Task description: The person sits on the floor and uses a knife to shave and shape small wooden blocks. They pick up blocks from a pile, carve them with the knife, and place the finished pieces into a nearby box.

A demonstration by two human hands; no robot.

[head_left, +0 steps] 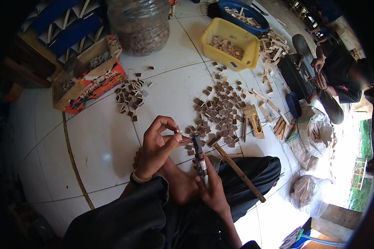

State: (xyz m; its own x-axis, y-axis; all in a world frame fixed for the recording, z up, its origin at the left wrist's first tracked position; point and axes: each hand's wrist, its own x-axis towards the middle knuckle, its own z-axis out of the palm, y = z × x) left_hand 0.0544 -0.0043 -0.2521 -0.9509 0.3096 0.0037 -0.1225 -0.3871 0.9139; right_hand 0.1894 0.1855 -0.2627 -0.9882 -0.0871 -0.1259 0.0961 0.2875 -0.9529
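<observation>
Dark sleeve cloth (124,211) is draping nearest, while the left hand (156,147) is pinching a small brown piece (177,130) above the tiled floor (99,166), beside pliers (198,153) the right hand (212,193) is gripping. With so slight a pinch, the piece could be slipping loose; it is looking tiny and brownish, its outline partly hidden.

Bold printed lettering (92,88) — on the red cardboard box (112,76).

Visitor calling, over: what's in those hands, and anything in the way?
Left hand pinching small piece. Right hand gripping plier-like tool. Hammer, brown squares nearby; neither seems in the way.
</observation>
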